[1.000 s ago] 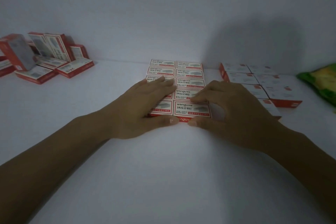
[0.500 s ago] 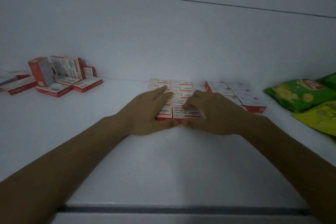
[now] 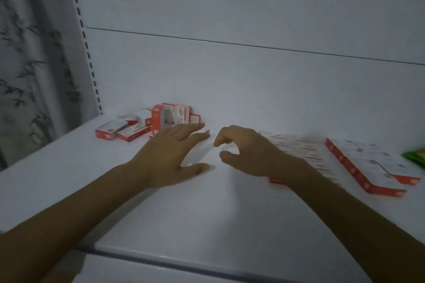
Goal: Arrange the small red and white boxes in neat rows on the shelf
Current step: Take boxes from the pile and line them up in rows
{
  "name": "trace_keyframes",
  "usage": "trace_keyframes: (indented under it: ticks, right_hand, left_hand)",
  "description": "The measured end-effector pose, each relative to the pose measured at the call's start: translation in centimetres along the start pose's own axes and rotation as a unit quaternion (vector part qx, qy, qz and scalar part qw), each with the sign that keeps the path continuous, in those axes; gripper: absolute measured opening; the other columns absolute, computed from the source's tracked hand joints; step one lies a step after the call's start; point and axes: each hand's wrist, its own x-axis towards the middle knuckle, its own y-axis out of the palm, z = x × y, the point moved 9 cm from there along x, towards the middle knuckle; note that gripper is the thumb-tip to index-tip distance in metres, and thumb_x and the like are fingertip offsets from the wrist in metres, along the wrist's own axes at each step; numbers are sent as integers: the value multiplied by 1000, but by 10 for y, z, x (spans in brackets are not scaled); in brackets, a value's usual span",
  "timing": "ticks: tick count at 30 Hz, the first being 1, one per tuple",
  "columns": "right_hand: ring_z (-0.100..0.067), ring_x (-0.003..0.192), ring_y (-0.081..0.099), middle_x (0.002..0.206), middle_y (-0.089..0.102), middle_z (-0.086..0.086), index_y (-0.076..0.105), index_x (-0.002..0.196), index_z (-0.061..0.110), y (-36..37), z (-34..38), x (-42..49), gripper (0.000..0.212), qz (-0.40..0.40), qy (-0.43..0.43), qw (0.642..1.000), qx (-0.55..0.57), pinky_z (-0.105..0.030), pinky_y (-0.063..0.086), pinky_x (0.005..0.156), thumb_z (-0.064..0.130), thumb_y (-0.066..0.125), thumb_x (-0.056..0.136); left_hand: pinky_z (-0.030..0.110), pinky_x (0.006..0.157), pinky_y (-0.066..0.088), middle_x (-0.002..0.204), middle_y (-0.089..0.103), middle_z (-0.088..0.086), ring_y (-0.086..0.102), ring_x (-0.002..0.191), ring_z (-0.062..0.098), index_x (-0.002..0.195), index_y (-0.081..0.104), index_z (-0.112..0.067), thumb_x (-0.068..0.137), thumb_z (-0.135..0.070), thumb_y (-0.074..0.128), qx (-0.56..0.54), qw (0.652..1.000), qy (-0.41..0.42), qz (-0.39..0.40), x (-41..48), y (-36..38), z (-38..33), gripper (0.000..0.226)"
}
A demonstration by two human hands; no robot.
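Red-white finished block is let go; left hand, spread, & right hand, loosely curled, empty, are shifted twd loose pile: next batch likely.

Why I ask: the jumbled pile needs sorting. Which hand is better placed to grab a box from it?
Left, probably. The left hand is open, right beside the jumbled boxes; the right hand is farther, by the tidy rows.

Boxes red-white; shelf white; packet green.
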Motion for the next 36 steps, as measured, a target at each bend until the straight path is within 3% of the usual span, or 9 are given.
trace_keyframes:
  ticks: [5,9,12,15,19,21,24,29,36]
  right_hand:
    - [-13,96,56,107,62,3,58,105,21,53,39,51,21,49,26,998,35,-36,49,89,27,60,85]
    - [-18,111,53,127,55,-1,52,122,19,64,52,77,37,-25,58,998,19,-33,45,95,29,59,86]
    - [-21,124,45,137,48,-2,47,132,18,87,57,79,47,30,72,996,-49,-33,36,103,38,53,90]
    - [-17,109,52,121,58,0,60,114,19,92,67,71,37,39,53,987,-143,-30,39,93,45,50,89]
    - [-16,94,55,102,60,3,60,99,21,75,67,56,26,-92,83,988,-95,-31,44,82,41,63,81]
    - [-16,100,53,108,56,2,55,108,22,76,53,51,39,-135,131,981,-55,-34,44,86,43,66,78]
    - [-18,112,48,121,51,-1,51,119,18,92,34,47,49,-89,197,975,-43,-34,40,96,47,62,81]
    - [-10,96,59,104,63,6,54,103,21,76,43,45,34,-145,154,977,35,-34,48,85,31,71,75]
    - [-4,85,62,97,66,7,49,104,19,72,49,45,35,-151,128,976,92,-15,49,75,8,68,77]
  left_hand:
    - [34,98,44,143,42,-5,44,127,16,131,46,-31,81,-64,44,-29,999,-33,-19,-51,-7,73,59]
    - [27,96,36,145,35,-15,35,131,9,135,39,-37,83,-60,50,-84,993,-77,-17,-65,-7,106,58]
    - [29,97,36,143,39,-14,37,130,11,134,37,-38,82,-62,51,-61,996,-65,0,-52,-7,111,59]
    - [32,93,41,133,50,-8,45,120,14,126,48,-33,80,-63,52,-47,994,-98,-19,-39,-7,125,55]
    - [25,73,37,115,55,-4,51,101,14,108,50,-25,79,-55,59,-78,987,-133,-56,-36,-2,137,43]
    - [27,79,38,118,54,-1,51,106,18,115,50,-22,78,-51,62,-97,985,-128,-64,-37,0,139,49]
    - [31,95,37,130,50,-2,46,118,18,128,46,-24,78,-51,62,-104,986,-116,-57,-40,4,138,59]
    - [33,95,35,131,50,-1,44,120,19,129,45,-22,79,-49,63,-126,985,-90,-72,-37,0,131,60]
    - [33,94,39,130,52,-1,46,119,17,131,42,-23,82,-39,63,-159,984,-58,-57,-34,7,127,56]
